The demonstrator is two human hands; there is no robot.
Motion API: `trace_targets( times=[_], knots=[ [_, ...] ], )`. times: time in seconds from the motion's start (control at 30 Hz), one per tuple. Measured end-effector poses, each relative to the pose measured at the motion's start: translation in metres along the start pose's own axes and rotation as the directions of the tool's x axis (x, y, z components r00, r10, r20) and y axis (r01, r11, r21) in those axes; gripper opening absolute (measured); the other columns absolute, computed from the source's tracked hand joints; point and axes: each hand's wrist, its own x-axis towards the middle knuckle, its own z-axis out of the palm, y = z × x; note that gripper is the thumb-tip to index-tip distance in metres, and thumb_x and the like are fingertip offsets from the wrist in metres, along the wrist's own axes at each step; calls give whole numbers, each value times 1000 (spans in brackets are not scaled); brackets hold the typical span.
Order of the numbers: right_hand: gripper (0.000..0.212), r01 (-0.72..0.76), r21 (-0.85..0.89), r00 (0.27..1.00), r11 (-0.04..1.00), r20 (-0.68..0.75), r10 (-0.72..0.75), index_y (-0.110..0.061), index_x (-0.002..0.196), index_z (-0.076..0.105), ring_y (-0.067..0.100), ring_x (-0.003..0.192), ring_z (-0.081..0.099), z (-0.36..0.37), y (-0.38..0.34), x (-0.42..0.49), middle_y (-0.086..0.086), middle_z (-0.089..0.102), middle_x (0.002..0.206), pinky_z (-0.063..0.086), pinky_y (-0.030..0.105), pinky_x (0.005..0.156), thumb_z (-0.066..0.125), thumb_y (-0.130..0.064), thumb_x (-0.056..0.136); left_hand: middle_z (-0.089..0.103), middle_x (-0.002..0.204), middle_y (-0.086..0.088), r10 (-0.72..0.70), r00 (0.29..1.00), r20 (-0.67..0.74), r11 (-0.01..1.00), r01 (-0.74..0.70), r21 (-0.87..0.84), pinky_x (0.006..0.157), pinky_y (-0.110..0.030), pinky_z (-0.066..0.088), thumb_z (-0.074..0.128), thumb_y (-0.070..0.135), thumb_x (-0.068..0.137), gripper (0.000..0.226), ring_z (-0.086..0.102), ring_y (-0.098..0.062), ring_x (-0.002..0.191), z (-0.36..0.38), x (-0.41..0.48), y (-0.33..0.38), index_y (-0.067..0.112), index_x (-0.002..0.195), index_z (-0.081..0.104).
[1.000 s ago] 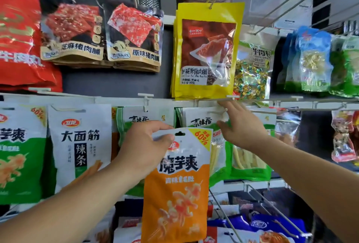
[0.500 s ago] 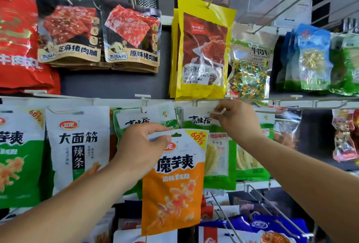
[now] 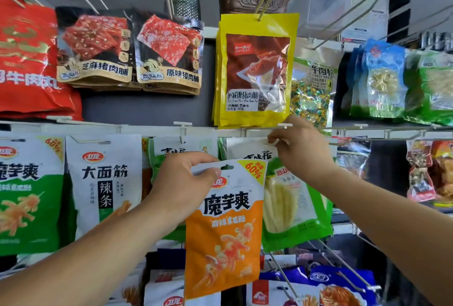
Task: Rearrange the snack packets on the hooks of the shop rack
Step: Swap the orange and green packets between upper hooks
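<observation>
Head view, left hand (image 3: pixel 181 184) pinching orange packet (image 3: pixel 224 244) top edge, right hand (image 3: pixel 302 150) pinching hook tip (image 3: pixel 275 143) (green packet (image 3: pixel 297 210) behind)

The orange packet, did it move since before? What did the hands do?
The right hand closed its fingers and now pinches the white hook tip by the green packet. The left hand still holds the orange packet by its top, about where it was, off any hook.

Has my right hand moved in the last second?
Yes: the right hand dropped from the white metal shelf rail; its fingers pinch the white hook tip just below it.
</observation>
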Motion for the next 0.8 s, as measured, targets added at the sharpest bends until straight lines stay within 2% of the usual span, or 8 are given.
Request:
trace_targets(
  times=[0.13,0.23,0.33,0.4,0.47,0.53,0.63,0.8],
  knots=[
    [15,-268,202,944,942,250,215,-24,87,70,13,63,59,-8,1,2,-13,63,71,43,28,59,64,-13,97,61,81,19,19,1000,21,1000,-19,-4,40,2,39,69,10,96,10,56,30,54,0,-5,5,19,98,72],
    [18,-389,371,901,843,343,265,-24,83,68,18,73,64,-23,-1,0,-5,69,78,49,28,61,66,-15,99,61,82,19,32,999,6,999,-32,21,41,2,39,69,11,97,11,57,28,55,1,-7,10,20,101,72],
    [20,-482,486,868,729,379,321,-29,82,72,29,86,72,-31,-11,-6,1,76,89,60,42,77,68,-19,99,64,88,21,46,999,-16,997,-45,66,47,0,43,72,15,96,11,67,7,72,4,-7,14,25,102,74],
    [24,-517,490,850,702,390,355,-28,80,71,27,75,67,-36,-15,-7,4,72,82,57,37,67,64,-18,101,66,91,19,53,998,-29,993,-49,109,55,-4,48,72,18,95,11,63,3,80,6,-9,18,29,97,73],
    [23,-517,482,853,708,366,373,-20,84,70,20,60,55,-47,-17,-6,6,66,74,44,26,50,58,-14,103,71,90,13,42,999,-31,994,-38,105,65,-24,61,73,19,94,11,69,-6,78,8,-11,21,29,93,74],
    [20,-473,484,881,736,284,380,-13,87,69,17,55,52,-64,-14,-8,5,67,73,39,23,43,56,-13,101,69,84,19,56,998,-26,993,-53,103,65,-20,57,78,21,90,14,69,6,74,11,-14,28,32,84,73],
    [16,-398,425,917,813,172,359,-12,86,71,21,68,62,-91,2,-20,6,74,80,47,31,58,62,-19,97,66,81,23,82,996,-25,991,-79,108,64,-4,40,88,29,79,18,61,17,70,22,-17,39,32,73,71],
    [12,-540,358,841,762,263,473,-14,85,78,16,77,68,-111,48,-54,1,77,84,54,27,71,75,-21,94,61,93,22,73,997,10,995,-74,67,87,-23,39,88,34,77,21,57,2,90,53,-21,50,28,87,71]
  ],
)
